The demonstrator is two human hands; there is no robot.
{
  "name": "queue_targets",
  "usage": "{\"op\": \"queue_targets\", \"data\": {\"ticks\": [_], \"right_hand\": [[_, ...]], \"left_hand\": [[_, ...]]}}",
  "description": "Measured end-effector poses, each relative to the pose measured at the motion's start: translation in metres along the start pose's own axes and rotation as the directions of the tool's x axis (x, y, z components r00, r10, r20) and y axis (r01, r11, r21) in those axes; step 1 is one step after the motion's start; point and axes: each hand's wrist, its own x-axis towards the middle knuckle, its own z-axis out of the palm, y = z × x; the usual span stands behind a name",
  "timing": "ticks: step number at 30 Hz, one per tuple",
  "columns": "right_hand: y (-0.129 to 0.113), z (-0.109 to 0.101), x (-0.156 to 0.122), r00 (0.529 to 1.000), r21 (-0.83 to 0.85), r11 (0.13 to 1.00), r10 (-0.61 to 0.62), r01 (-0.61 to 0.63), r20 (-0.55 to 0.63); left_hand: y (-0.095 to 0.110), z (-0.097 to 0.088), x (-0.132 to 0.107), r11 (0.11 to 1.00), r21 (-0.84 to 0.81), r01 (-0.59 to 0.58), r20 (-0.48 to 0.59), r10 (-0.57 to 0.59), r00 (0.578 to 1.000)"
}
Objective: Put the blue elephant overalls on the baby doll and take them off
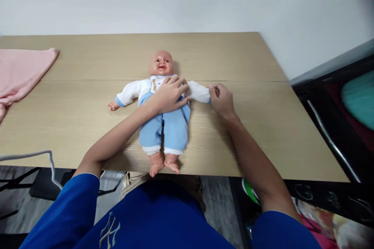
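Note:
A baby doll lies on its back on the table, head toward the wall. It wears a white top and light blue bottoms with white cuffs; its feet are bare. My left hand rests across the doll's chest, fingers spread toward the shoulder. On the right, my right hand pinches the blue-cuffed end of the doll's white sleeve, which stretches out sideways. The doll's hand on that side is mostly hidden by my fingers. Its other arm lies out to the left with the hand showing.
A pink cloth lies on the left of the wooden table. A white cable crosses the lower left edge. A black rack with a teal item stands at the right. A pale wall rises behind.

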Motion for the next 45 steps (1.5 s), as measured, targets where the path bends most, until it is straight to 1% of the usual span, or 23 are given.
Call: {"op": "queue_targets", "data": {"ticks": [3, 5, 7, 9, 11, 13, 14, 16, 18, 20, 22, 24, 26, 28, 30, 32, 34, 36, 37, 39, 41, 43, 45], "right_hand": [[-0.006, 0.001, -0.002, 0.994, -0.12, 0.988, -0.099, 0.094, -0.035], [-0.015, 0.0, -0.005, 0.989, -0.168, 0.978, -0.136, 0.123, -0.064], [-0.028, -0.003, -0.008, 0.978, -0.175, 0.969, -0.192, 0.176, -0.083], [-0.041, -0.006, -0.012, 0.954, -0.135, 0.949, -0.294, 0.284, -0.062], [-0.053, -0.007, -0.018, 0.916, -0.046, 0.915, -0.4, 0.401, 0.014], [-0.061, -0.005, -0.026, 0.883, 0.077, 0.89, -0.455, 0.449, 0.11], [-0.063, -0.003, -0.029, 0.877, 0.145, 0.888, -0.455, 0.436, 0.152], [-0.066, 0.004, -0.036, 0.891, 0.293, 0.899, -0.395, 0.325, 0.223], [-0.068, 0.012, -0.04, 0.905, 0.461, 0.881, -0.276, 0.104, 0.323], [-0.07, 0.018, -0.041, 0.873, 0.595, 0.788, -0.169, -0.16, 0.459], [-0.074, 0.023, -0.041, 0.835, 0.666, 0.663, -0.11, -0.343, 0.54], [-0.08, 0.024, -0.041, 0.834, 0.712, 0.569, -0.079, -0.412, 0.546], [-0.087, 0.025, -0.042, 0.84, 0.739, 0.508, -0.052, -0.443, 0.54], [-0.092, 0.024, -0.042, 0.829, 0.74, 0.472, -0.033, -0.479, 0.558], [-0.094, 0.023, -0.041, 0.814, 0.729, 0.459, -0.02, -0.508, 0.58], [-0.093, 0.025, -0.04, 0.81, 0.721, 0.464, -0.012, -0.515, 0.586], [-0.09, 0.029, -0.04, 0.826, 0.718, 0.492, 0.004, -0.492, 0.563], [-0.086, 0.037, -0.043, 0.866, 0.712, 0.559, 0.022, -0.425, 0.499], [-0.084, 0.041, -0.045, 0.894, 0.705, 0.605, 0.026, -0.37, 0.447], [-0.08, 0.049, -0.049, 0.946, 0.667, 0.704, 0.023, -0.244, 0.322], [-0.078, 0.052, -0.054, 0.981, 0.579, 0.804, 0.027, -0.136, 0.193], [-0.081, 0.049, -0.058, 0.998, 0.451, 0.891, 0.03, -0.056, 0.064], [-0.093, 0.038, -0.065, 0.998, 0.323, 0.946, -0.024, 0.04, -0.054]], "left_hand": [[0.011, 0.002, -0.003, 0.999, 0.047, -0.018, 0.097, 0.013, 0.995], [0.015, 0.004, -0.002, 0.996, 0.087, 0.003, 0.135, -0.015, 0.991], [0.018, 0.006, 0.002, 0.992, 0.123, 0.032, 0.152, -0.051, 0.987], [0.02, 0.007, 0.007, 0.988, 0.142, 0.058, 0.162, -0.081, 0.983], [0.021, 0.011, 0.015, 0.986, 0.136, 0.094, 0.178, -0.118, 0.977], [0.02, 0.015, 0.021, 0.984, 0.097, 0.151, 0.191, -0.167, 0.967], [0.019, 0.018, 0.024, 0.982, 0.06, 0.179, 0.191, -0.188, 0.963], [0.015, 0.023, 0.027, 0.976, -0.05, 0.21, 0.168, -0.199, 0.965], [0.011, 0.026, 0.025, 0.964, -0.177, 0.198, 0.115, -0.179, 0.977], [0.007, 0.024, 0.021, 0.954, -0.251, 0.164, 0.027, -0.163, 0.986], [0.003, 0.019, 0.012, 0.959, -0.251, 0.133, -0.086, -0.159, 0.984], [-0.001, 0.011, 0.001, 0.967, -0.227, 0.114, -0.2, -0.161, 0.967], [-0.008, 0.003, -0.016, 0.966, -0.227, 0.127, -0.286, -0.191, 0.939], [-0.018, -0.003, -0.037, 0.952, -0.242, 0.186, -0.352, -0.265, 0.898], [-0.029, -0.004, -0.062, 0.926, -0.257, 0.275, -0.407, -0.362, 0.839], [-0.037, -0.001, -0.089, 0.887, -0.294, 0.355, -0.441, -0.455, 0.773], [-0.042, 0.004, -0.112, 0.832, -0.374, 0.411, -0.432, -0.548, 0.716], [-0.044, 0.009, -0.13, 0.779, -0.454, 0.432, -0.38, -0.608, 0.697], [-0.044, 0.01, -0.135, 0.764, -0.476, 0.436, -0.351, -0.62, 0.701], [-0.044, 0.01, -0.142, 0.762, -0.465, 0.45, -0.305, -0.615, 0.727], [-0.045, 0.008, -0.144, 0.775, -0.419, 0.472, -0.267, -0.603, 0.752], [-0.047, 0.005, -0.145, 0.776, -0.405, 0.483, -0.227, -0.597, 0.769], [-0.049, 0.003, -0.145, 0.758, -0.451, 0.471, -0.189, -0.597, 0.78]]}}
